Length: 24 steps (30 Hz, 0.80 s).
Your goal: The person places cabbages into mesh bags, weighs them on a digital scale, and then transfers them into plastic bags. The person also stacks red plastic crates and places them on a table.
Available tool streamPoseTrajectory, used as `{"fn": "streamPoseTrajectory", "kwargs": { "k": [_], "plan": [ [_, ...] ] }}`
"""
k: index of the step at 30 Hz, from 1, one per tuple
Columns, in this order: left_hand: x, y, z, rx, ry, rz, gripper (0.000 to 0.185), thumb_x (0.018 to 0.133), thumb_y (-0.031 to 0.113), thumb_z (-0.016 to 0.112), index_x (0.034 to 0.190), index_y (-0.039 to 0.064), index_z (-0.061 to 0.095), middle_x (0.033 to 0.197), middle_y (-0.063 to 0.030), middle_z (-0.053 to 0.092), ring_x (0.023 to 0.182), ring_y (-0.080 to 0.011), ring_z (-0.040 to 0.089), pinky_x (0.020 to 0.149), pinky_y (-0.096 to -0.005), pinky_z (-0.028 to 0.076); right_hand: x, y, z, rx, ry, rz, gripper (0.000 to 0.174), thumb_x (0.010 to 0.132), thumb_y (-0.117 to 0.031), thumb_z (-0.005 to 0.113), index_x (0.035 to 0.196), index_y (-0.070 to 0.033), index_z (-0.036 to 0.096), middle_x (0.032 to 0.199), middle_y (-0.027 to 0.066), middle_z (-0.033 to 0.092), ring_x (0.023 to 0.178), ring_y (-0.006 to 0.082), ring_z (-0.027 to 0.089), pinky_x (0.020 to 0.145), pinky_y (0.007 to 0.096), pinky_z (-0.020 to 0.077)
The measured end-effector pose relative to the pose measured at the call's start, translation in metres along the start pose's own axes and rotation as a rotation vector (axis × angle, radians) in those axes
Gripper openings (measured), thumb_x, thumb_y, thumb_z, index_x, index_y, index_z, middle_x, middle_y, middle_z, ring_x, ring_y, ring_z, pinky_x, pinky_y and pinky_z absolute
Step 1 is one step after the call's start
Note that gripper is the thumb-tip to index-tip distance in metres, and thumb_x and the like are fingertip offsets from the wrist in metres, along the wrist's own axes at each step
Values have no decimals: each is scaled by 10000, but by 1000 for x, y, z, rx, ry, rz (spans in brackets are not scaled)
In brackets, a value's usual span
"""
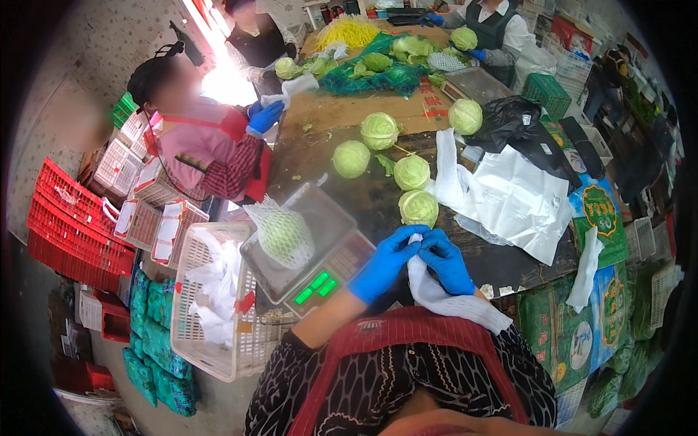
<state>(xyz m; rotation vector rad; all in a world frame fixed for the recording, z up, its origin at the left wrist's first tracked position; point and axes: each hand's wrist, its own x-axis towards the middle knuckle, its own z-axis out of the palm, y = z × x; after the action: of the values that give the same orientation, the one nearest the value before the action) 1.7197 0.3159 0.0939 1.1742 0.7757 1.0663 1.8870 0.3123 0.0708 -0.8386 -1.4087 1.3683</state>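
Observation:
Both my hands wear blue gloves. My left hand (384, 264) and my right hand (446, 261) meet at the table edge, pinching one end of a white foam mesh net (436, 291) that trails over my right forearm. Just beyond my fingers lies a green cabbage (418, 208). Farther off are another cabbage (411, 173) and several more, bare of netting. To the left, a cabbage in a white foam net (284, 234) rests on the metal pan of a digital scale (349, 210) with a lit green display. More white nets (446, 158) lie right of the cabbages.
A plastic crate (234, 349) holding white nets stands left of me. White plastic sheeting (518, 201) and a black bag (504, 122) lie at the right. One co-worker (202, 136) stands at the left side; two others stand at the far end, near loose leaves and yellow strips (346, 32).

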Motion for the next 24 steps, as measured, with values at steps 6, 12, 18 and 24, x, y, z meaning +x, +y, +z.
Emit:
{"fn": "streamPoseTrajectory", "kwargs": {
  "k": [6, 12, 18, 24],
  "plan": [
    [-8, -4, 10, -151, 424, 65, 242, 887, 50, 602, 1120, 52, 535, 1015, -94, 589, 947, -148, 567, 790, -267, 481, 1, 11, 31, 332, 73, 164, 476, 866, 46, 556, 1320, -53, 456, 1240, 68, 522, 1128, 166, 507, 969, 291, 407],
    [-18, -16, -5, 89, 448, 85, 109, 870, 62, 621, 904, 84, 519, 833, 26, 510, 765, -59, 470, 668, -226, 421, 27, -15, 19, 218, -75, 131, 518, 888, -71, 581, 1371, -51, 394, 1222, 99, 544, 1101, 162, 511, 949, 297, 412],
    [-15, 5, -15, 213, 603, 268, 93, 882, 54, 611, 880, 85, 523, 828, 15, 523, 753, -65, 483, 672, -219, 422, 22, 16, 17, 477, -287, 261, 544, 897, -148, 595, 1387, -61, 374, 1316, 71, 477, 1170, 156, 471, 982, 296, 387],
    [-24, -21, -18, 113, 613, 186, 28, 914, 85, 586, 902, 83, 561, 843, 22, 542, 760, -67, 504, 694, -215, 432, -1, 29, -1, 687, -347, 514, 303, 928, -177, 567, 1208, -69, 525, 1152, 42, 559, 991, 121, 547, 836, 259, 464]
  ]
}}
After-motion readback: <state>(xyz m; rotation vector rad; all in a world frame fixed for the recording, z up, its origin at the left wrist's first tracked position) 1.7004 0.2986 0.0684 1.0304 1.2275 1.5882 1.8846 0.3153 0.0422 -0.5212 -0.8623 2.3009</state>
